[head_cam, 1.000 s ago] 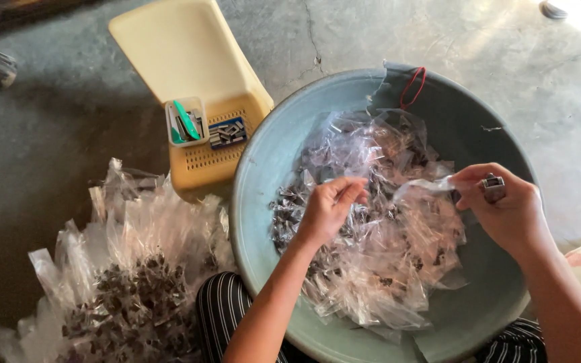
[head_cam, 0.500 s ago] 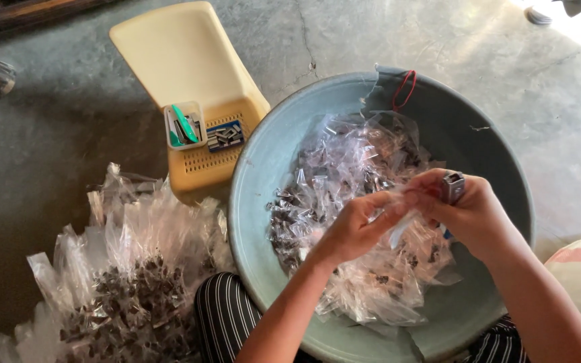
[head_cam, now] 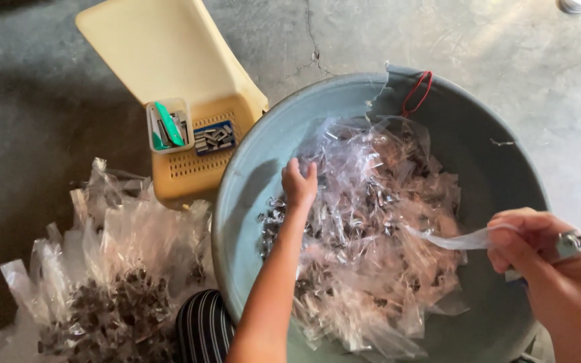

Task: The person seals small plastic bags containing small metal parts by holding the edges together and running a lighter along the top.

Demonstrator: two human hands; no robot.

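Head view: left hand (head_cam: 299, 183) in bag pile (head_cam: 371, 222); right hand (head_cam: 559, 282) pinching clear bag (head_cam: 455, 240).

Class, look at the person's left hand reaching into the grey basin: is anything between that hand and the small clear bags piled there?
Nothing visible. The left hand already rests on the pile of clear bags inside the basin, its fingers dipping into them.

Lighting: you work in soft daylight, brightest at the upper right, past your right hand (head_cam: 559, 275). Shadow: your left hand (head_cam: 299, 185) darkens the basin (head_cam: 250, 181) wall just left of it. Glare: pale sheen on the plastic bags (head_cam: 371, 222). Blur: right hand soft.
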